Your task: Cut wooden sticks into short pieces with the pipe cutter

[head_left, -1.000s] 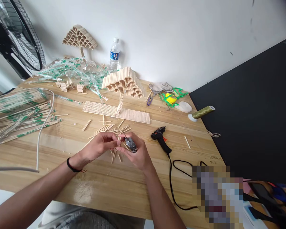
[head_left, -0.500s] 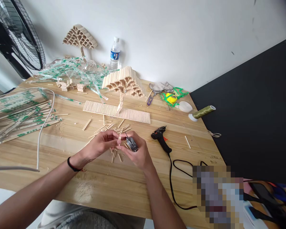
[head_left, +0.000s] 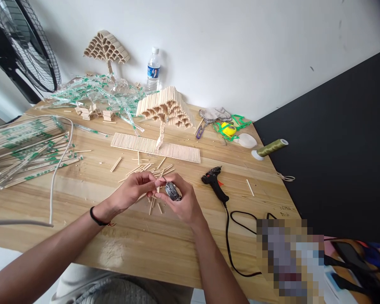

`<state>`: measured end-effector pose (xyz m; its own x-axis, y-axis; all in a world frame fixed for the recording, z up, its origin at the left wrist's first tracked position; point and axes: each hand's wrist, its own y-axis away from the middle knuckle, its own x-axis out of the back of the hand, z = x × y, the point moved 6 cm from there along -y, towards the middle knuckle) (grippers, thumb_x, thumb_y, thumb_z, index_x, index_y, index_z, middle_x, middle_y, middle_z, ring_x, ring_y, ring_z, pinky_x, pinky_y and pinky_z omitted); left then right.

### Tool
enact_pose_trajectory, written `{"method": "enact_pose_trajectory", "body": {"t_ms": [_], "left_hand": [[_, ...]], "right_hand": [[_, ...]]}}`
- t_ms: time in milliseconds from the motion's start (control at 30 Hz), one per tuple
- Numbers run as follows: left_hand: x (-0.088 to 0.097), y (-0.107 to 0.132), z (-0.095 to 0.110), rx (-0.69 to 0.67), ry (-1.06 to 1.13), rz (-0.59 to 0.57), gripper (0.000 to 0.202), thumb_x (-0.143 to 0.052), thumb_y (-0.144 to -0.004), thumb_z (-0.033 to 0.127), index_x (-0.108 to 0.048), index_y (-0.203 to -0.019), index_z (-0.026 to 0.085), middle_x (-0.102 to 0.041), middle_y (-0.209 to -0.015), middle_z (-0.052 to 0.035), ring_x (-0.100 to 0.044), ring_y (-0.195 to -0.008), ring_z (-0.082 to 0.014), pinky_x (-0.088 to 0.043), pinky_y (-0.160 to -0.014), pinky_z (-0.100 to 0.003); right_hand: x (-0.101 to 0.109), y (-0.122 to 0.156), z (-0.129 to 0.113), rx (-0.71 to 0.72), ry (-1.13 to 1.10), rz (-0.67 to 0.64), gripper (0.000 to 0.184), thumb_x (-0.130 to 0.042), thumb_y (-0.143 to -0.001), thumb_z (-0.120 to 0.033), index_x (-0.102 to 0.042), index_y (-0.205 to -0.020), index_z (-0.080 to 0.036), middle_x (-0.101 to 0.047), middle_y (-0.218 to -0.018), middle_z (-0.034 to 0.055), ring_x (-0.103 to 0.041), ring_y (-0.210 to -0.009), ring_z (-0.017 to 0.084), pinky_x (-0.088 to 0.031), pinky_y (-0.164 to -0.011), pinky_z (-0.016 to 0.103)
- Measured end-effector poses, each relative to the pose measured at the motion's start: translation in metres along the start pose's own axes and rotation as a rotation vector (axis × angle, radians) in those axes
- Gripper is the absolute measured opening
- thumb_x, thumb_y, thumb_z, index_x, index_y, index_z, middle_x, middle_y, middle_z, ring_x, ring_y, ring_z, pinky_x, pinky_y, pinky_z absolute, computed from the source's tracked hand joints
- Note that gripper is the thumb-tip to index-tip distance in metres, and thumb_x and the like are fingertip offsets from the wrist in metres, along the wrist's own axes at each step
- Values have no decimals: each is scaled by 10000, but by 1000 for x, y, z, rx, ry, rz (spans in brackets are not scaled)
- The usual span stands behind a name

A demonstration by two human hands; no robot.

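My left hand (head_left: pixel 136 190) is closed, pinching a short wooden stick (head_left: pixel 158 189) between thumb and fingers. My right hand (head_left: pixel 185 200) is wrapped round a small dark grey metal tool (head_left: pixel 172 191), its kind unclear, with a thin dark tip pointing toward the left fingertips. The fingertips of both hands nearly meet at the stick. Loose cut wooden sticks (head_left: pixel 152 206) lie on the table beneath and beyond the hands. Just behind them stands a tree-shaped model (head_left: pixel 166 105) of wooden sticks on a long slatted base (head_left: pixel 183 153).
A black glue gun (head_left: pixel 215 183) with its cord lies right of my hands. Wrapped chopsticks (head_left: pixel 34 147) and a white cable (head_left: pixel 52 190) are at left. Farther back are empty wrappers (head_left: pixel 107 95), a water bottle (head_left: pixel 153 71), a second stick model (head_left: pixel 107 48) and a thread spool (head_left: pixel 270 148).
My left thumb and fingertips have shifted slightly up along the stick. The dark tool has turned a little and moved slightly left in my right hand.
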<state>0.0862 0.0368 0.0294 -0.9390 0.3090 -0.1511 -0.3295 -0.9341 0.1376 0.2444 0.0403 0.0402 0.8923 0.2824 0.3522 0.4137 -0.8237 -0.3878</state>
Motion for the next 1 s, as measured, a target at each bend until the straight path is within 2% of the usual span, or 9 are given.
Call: {"method": "enact_pose_trajectory", "body": {"t_ms": [267,700,1000], "left_hand": [[1,-1,-1,8,-8,-10,404,-812,-854,517,-670,-718,164,-601,-626,21,-495,-595,-118,-377,-602,-250],[2,-3,-7,28,-16,-32,357,-833,-823,494,-721,-794,157,-663,-719,-7,-506,-645,-127,-396,-631,-250],[1,-2,-7,51,-44,-48,305,-825,-827,443,-742,-783,153,-638,-695,0,-491,-632,-122,-398,-624,-244]], "right_hand": [[2,-1,-2,3,10,-4,388,-757,-799,-10,-687,-1087,-260,-757,-1043,21,-695,-964,228,-529,-859,344],[1,0,1,-16,19,-12,291,-785,-843,-116,-686,-1080,-253,-759,-1070,33,-703,-971,232,-536,-866,350],[0,-1,-1,-21,25,-16,270,-776,-850,-129,-681,-1068,-256,-763,-1079,38,-700,-988,240,-542,-890,371]]}}
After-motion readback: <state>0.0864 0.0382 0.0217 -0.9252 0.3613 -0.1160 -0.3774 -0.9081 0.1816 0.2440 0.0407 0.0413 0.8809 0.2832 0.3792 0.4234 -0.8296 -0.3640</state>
